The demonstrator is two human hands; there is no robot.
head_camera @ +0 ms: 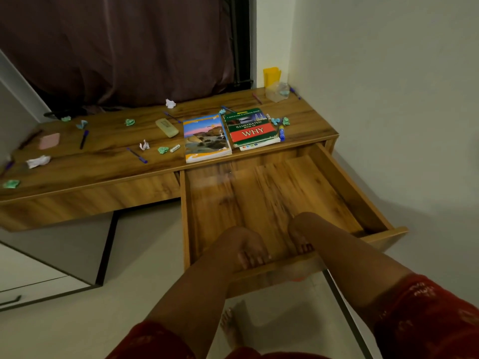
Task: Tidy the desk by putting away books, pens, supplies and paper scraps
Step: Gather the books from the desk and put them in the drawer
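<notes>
I see my left hand [247,251] hooked over the front edge of the open drawer [261,193], fingers curled inside its front panel, and my right hand [300,237] gripping the same edge just beside it. Both books [206,137] lie on the desk [103,151] beyond the drawer, well apart from my fingers, among scattered pens [84,138] and paper scraps [38,161].

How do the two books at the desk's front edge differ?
The landscape book shows a photo of rocks under a pink and blue sky; the WHY book has a green cover with a red band and large title. The landscape book overhangs the desk edge; the WHY book sits on another book below it. Markers and paper scraps crowd the WHY book's right side; the landscape book's left side has none touching. Both lie flat, closed, behind the open drawer.
</notes>
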